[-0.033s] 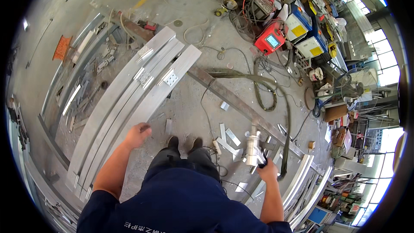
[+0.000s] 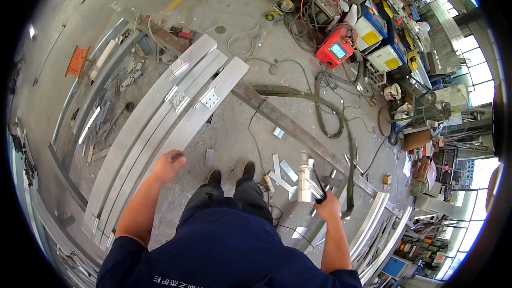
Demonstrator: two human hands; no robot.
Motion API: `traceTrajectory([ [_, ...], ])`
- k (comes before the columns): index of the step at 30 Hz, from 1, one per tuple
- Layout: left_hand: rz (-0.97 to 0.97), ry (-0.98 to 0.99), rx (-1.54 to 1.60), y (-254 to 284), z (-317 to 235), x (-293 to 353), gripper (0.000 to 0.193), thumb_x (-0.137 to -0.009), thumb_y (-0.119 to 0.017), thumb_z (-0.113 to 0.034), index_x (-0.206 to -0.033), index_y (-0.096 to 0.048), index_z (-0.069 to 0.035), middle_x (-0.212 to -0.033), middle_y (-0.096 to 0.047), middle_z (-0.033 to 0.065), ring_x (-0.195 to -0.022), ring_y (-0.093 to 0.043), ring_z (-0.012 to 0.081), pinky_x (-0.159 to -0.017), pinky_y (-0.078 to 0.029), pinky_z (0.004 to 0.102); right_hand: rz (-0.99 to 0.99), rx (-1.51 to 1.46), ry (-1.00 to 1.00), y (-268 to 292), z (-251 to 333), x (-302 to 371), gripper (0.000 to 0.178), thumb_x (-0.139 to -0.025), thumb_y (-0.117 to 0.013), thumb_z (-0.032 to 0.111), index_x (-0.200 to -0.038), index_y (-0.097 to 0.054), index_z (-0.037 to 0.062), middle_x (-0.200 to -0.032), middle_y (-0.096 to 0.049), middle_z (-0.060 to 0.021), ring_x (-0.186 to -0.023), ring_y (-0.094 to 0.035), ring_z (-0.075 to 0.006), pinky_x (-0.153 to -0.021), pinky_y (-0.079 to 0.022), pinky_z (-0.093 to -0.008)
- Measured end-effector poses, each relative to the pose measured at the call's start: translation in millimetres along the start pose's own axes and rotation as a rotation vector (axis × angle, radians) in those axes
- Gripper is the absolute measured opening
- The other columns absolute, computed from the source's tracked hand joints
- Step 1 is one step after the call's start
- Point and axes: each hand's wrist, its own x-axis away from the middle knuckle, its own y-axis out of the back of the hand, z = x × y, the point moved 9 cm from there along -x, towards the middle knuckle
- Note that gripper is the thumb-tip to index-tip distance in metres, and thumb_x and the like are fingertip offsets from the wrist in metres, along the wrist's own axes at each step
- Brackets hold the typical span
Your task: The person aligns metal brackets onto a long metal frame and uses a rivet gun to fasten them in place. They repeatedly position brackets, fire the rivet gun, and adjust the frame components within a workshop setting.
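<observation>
We had three silver metal beams (image 2: pixel 160 114) side by side at our L, w/ perforated plates (image 2: pixel 211 99) already in place near the far ends, but couldn't tell if these were fastened, so what was left was unclear. Our R hand (image 2: pixel 329 208) was wrapped round the black handle (image 2: pixel 321 198) of what looked like a shiny metal tool (image 2: pixel 305 182), blurred, near the brownish bar (image 2: pixel 292 128) & well apart from the plates. Our L hand (image 2: pixel 169 166), fingers loosely curled, was by the nearest beam; couldn't tell if it pinched or touched anything.
</observation>
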Motion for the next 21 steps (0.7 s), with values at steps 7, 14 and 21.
traceTrajectory([
  [7,-0.196,0.348,-0.507,37,35,26,0.046,-0.087,-0.073,-0.034,-0.117,-0.069,0.001,-0.108,-0.073,0.0223,-0.103,-0.070,0.0349,-0.089,-0.055,0.0428,0.246,0.089,0.115,-65,111,-208,0.051,-0.073,-0.074,0.030,-0.114,-0.059,0.0035,-0.110,-0.070,-0.0241,-0.105,-0.067,-0.0420,-0.091,-0.054,-0.0493],
  [14,-0.172,1.048,0.014,-67,196,203,0.041,-0.088,-0.077,-0.036,-0.112,-0.073,-0.002,-0.092,-0.076,0.0137,-0.075,-0.071,0.0185,-0.066,-0.057,0.0369,0.232,-0.113,0.112,-152,176,-359,0.054,-0.077,-0.074,0.031,-0.116,-0.055,-0.0021,-0.110,-0.068,-0.0278,-0.105,-0.066,-0.0451,-0.091,-0.053,-0.0528],
  [21,0.068,1.077,-0.011,-185,146,223,0.051,-0.087,-0.076,-0.045,-0.117,-0.072,-0.005,-0.107,-0.075,0.0175,-0.100,-0.072,0.0278,-0.086,-0.055,0.0371,0.161,-0.072,0.075,-223,211,-420,0.057,-0.078,-0.079,0.036,-0.113,-0.053,-0.0010,-0.111,-0.066,-0.0254,-0.108,-0.063,-0.0441,-0.095,-0.050,-0.0525],
])
